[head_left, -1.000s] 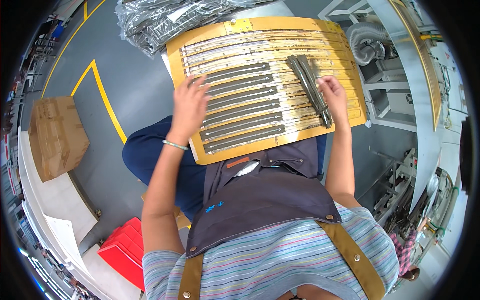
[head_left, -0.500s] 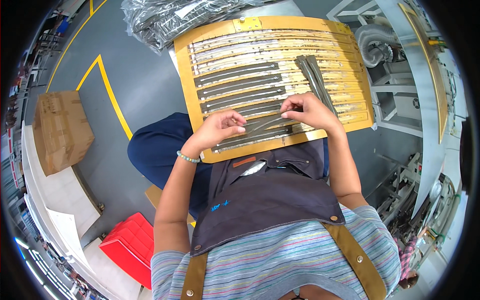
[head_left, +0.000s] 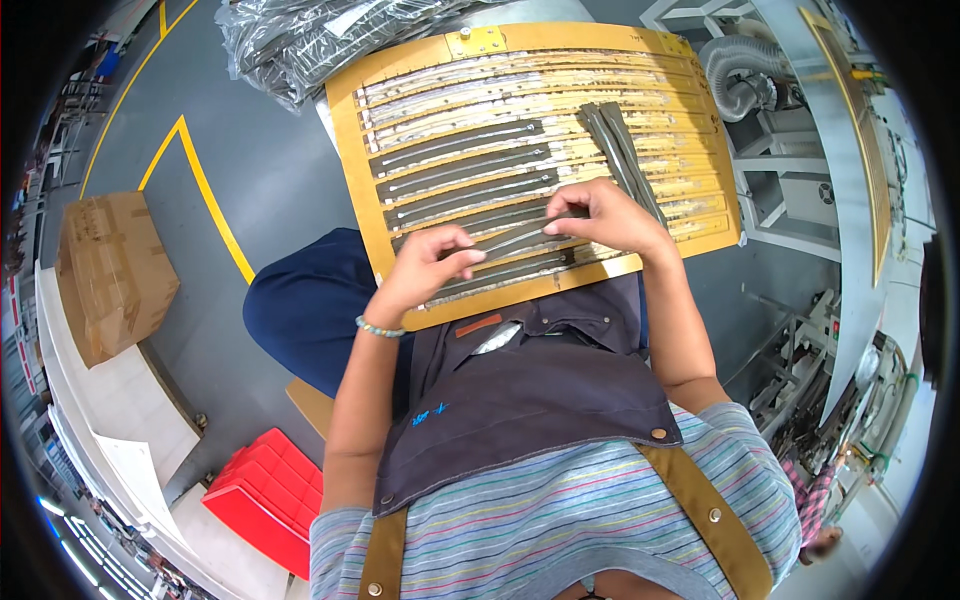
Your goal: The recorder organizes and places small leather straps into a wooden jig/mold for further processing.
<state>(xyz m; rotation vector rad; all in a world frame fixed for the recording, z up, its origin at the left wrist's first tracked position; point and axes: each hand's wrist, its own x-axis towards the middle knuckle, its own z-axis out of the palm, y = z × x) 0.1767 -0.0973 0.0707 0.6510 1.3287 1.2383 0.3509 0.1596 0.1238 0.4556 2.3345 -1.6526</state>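
Pinching one long dark grey strip at both ends: left hand clamped on the nearer, left end with thumb and fingers curled over it, right hand gripping the far, right end between thumb and fingertips. Lying slightly slanted across the near edge of the yellow slotted board, just above the rows already filled there, whether touching them or lifted clear cannot be told. Resting on the lap, that board, tilted away, with dark strips filling the grooves of its near-left half and pale, bare grooves across its far part. Sitting slantwise on the board's right side, just beyond the right hand, a loose bundle of strips. Ringing the left wrist, a beaded bracelet. Heaped past the board's far-left corner, clear plastic bags of similar dark parts. Standing well apart on the left, a cardboard box; lower left, a red crate on the grey floor.
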